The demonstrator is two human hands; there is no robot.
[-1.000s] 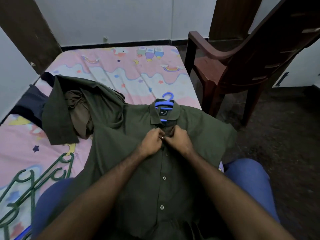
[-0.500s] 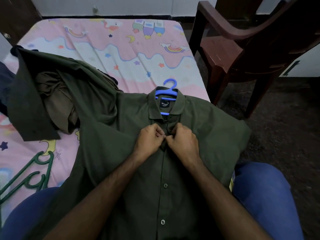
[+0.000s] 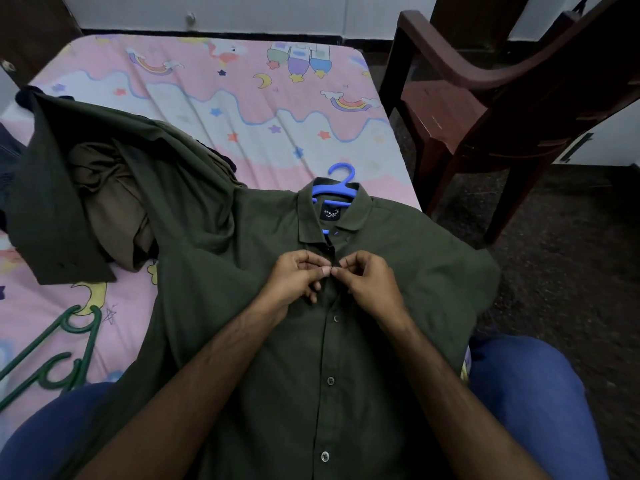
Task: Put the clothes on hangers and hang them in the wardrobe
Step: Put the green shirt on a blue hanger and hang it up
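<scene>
The hands have eased slightly apart since a moment ago. Left hand point(image 3: 294, 278) and right hand point(image 3: 367, 282) pinch the placket of the green shirt point(image 3: 346, 358) just below its collar, fingertips almost meeting. The shirt lies under both hands, across the lap and bed point(image 3: 242, 98), on a blue hanger point(image 3: 337, 187). Green hangers point(image 3: 65, 355) lie left.

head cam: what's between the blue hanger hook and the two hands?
In the head view, the green shirt's collar and neck label lie between the blue hanger hook and the left hand and right hand.
</scene>
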